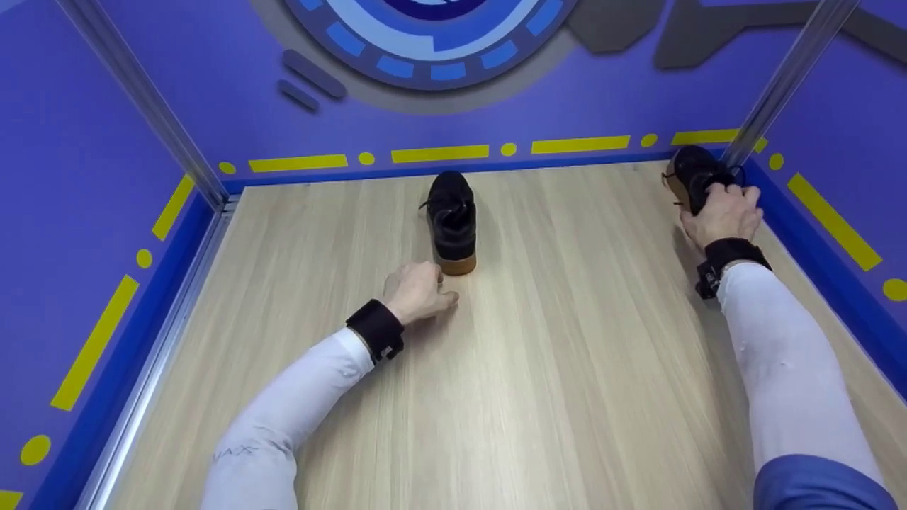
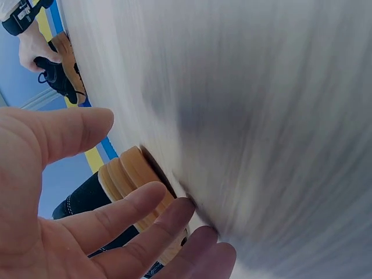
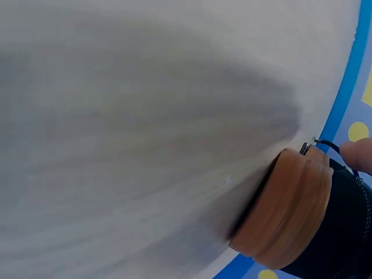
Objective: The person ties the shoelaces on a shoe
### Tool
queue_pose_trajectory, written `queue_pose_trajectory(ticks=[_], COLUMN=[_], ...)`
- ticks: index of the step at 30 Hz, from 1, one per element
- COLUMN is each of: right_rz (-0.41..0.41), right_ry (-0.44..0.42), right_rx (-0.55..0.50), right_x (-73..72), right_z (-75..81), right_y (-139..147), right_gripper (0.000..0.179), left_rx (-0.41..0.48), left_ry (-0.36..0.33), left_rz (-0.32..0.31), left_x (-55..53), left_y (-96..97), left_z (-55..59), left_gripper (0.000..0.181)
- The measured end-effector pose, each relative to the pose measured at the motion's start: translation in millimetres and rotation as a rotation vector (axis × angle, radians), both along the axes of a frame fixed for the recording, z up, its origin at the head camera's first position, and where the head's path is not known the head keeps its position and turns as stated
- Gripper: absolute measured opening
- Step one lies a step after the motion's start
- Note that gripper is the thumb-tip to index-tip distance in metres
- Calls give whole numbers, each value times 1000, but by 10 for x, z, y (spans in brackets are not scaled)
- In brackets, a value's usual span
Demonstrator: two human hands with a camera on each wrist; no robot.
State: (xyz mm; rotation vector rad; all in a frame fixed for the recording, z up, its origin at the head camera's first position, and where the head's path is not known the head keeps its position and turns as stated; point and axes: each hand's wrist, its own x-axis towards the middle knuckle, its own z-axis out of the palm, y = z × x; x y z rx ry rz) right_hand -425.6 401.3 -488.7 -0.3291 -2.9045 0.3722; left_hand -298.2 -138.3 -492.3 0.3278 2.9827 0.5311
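Observation:
A black lace-up shoe (image 1: 452, 219) with a tan sole stands at the back middle of the table, its toe toward the back wall. Beside its heel is my left hand (image 1: 418, 292), holding nothing. In the left wrist view the loosely bent fingers (image 2: 136, 203) overlap the tan heel (image 2: 136, 168), thumb apart. My right hand (image 1: 724, 212) grips the matching black shoe (image 1: 693, 170) from above by its rear part, in the back right corner. A dark lace and a fingertip show past that shoe's heel (image 3: 285, 209) in the right wrist view.
Blue panels with yellow marks (image 1: 439, 153) wall in the wooden table (image 1: 538, 340) at the back and both sides. Metal posts stand in the back left (image 1: 152, 106) and back right (image 1: 786, 78) corners. Black straps circle both wrists.

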Motion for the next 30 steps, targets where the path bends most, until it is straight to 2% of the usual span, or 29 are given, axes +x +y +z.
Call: queue_pose_trajectory(ticks=[6, 9, 14, 20, 25, 30], right_rz=[57, 74, 74, 74, 96, 94], right_ry=[-16, -44, -115, -185, -178, -164], right_rx=[40, 26, -20, -26, -21, -29], right_x=[-55, -82, -88, -56, -52, -30], right_z=[-2, 35, 101, 147, 129, 42], right_y=[36, 47, 94, 173, 160, 144], right_gripper=[73, 71, 68, 69, 72, 69], left_rx=[3, 6, 23, 42, 40, 55], left_ry=[8, 13, 26, 36, 37, 23], left_rz=[-8, -9, -19, -44, -37, -44], left_x=[-15, -20, -20, -19, -28, -16], left_y=[7, 0, 10, 35, 48, 80], left_z=[8, 10, -7, -31, -38, -50], left_gripper=[33, 33, 33, 32, 31, 31])
